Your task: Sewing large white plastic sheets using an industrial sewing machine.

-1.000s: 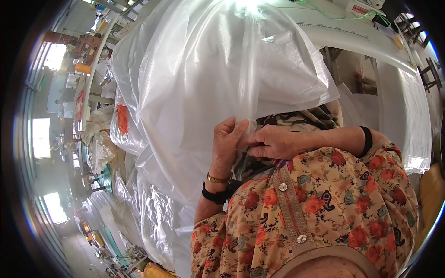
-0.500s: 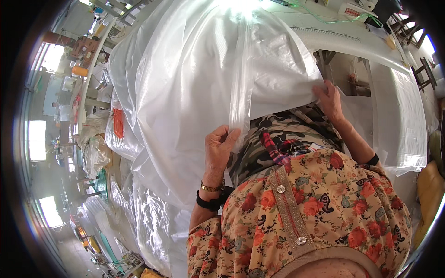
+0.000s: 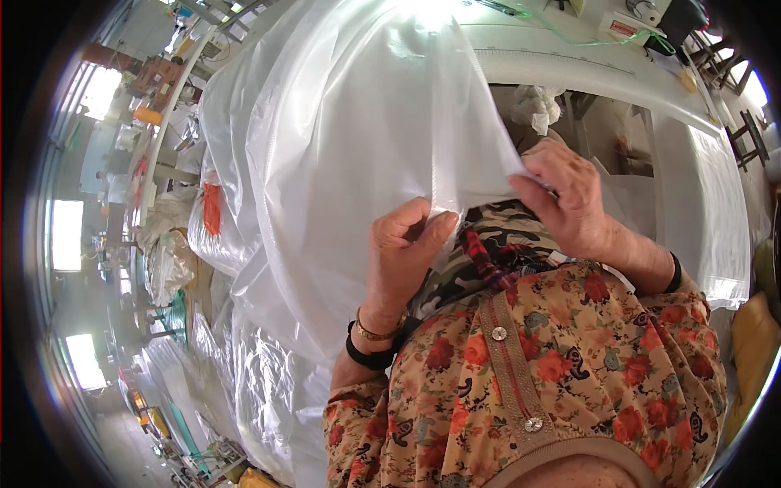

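A large sheet of translucent white plastic (image 3: 358,138) drapes from the table down over my lap, with a seam-like strip (image 3: 444,167) running down its middle. My left hand (image 3: 407,244) is closed on the sheet's near edge at the lower end of that strip, thumb and fingers pinching it. To the right, my right hand (image 3: 569,191) grips the sheet's right edge between thumb and curled fingers. The plastic is stretched between both hands, just above my camouflage-patterned trousers (image 3: 504,232). A bright light glares at the sheet's far end.
Behind the sheet stands a white table (image 3: 561,61) with a ruler-like scale along it and a green cord (image 3: 561,34). An opening in it shows a crumpled white bundle (image 3: 537,106). More plastic (image 3: 268,382) is heaped at left, near an orange-red piece (image 3: 211,209). A stool (image 3: 750,134) stands far right.
My right hand has come left and nearer, drawing the sheet's right edge inward. My left hand has shifted slightly up and right. The white bundle in the table opening has come into view.
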The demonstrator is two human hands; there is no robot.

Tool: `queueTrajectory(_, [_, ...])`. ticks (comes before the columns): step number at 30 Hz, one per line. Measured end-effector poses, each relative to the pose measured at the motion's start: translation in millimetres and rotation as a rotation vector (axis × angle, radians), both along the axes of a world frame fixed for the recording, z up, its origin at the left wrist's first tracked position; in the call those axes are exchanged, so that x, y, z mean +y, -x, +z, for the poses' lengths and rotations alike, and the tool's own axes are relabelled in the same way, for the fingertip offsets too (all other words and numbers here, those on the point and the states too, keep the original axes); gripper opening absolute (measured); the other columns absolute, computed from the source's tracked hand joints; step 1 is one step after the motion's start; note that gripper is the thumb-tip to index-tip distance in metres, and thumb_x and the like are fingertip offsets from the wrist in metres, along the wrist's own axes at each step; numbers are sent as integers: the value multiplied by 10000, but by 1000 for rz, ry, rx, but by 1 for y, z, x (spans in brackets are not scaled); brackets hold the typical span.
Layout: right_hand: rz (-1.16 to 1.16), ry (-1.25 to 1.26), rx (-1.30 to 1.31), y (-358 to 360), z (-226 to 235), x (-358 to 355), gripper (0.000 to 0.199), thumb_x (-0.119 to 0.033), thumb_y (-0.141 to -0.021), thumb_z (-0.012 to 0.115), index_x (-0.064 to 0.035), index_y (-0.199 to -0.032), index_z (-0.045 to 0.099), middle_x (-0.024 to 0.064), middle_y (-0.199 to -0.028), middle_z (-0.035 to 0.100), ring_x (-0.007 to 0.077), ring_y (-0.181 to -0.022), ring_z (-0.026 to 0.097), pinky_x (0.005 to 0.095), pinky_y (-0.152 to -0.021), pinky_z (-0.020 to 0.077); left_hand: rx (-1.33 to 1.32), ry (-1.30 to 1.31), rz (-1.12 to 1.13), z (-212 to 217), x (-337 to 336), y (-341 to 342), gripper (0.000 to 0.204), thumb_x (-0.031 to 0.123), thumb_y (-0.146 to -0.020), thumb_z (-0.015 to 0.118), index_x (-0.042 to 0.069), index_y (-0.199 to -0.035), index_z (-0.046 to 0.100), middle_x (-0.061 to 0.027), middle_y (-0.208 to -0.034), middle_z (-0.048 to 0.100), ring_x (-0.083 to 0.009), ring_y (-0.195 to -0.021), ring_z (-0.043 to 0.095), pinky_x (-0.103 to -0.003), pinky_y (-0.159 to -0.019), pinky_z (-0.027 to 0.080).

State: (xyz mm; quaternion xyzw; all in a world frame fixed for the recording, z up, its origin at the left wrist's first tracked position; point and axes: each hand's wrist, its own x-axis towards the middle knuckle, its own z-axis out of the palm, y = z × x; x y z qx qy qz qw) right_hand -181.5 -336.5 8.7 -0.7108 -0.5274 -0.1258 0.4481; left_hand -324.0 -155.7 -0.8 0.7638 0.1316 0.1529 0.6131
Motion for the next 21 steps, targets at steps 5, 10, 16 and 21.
queueTrajectory(5, [121, -1, -31, 16, 1, 25, 196, 18, -753, 697, -31, -854, 536, 85, -742, 527, 279, -676, 538, 377, -638, 441, 3, -2, 66, -6, -4, 5, 84, 74, -864, 660, -6, -845, 640, 65, -586, 461, -17, -570, 368, -219, -489, 300])
queueTrajectory(10, [135, -110, 51, 6, 7, 19, 167, 28, -800, 669, -26, -909, 555, 98, -802, 575, 250, -721, 585, 323, -643, 469, -4, 80, 125, -11, 5, 6, 116, 64, -862, 646, 3, -779, 593, 57, -568, 480, -13, -547, 373, -220, -476, 307])
queueTrajectory(16, [31, -181, 319, 10, 17, 5, 105, 4, -875, 635, -10, -935, 550, 42, -828, 576, 112, -726, 536, 238, -629, 427, 11, -119, 100, -10, 3, 8, 155, 43, -862, 639, 14, -738, 550, 36, -566, 468, -10, -554, 384, -215, -483, 317])
queueTrajectory(21, [-89, -404, 378, 6, 9, -4, 87, -9, -920, 589, 7, -989, 539, 19, -896, 573, 42, -715, 455, 186, -631, 383, -2, -342, 144, -13, 11, 13, 127, 6, -838, 631, 6, -746, 543, -13, -582, 484, -82, -518, 445, -252, -493, 358])
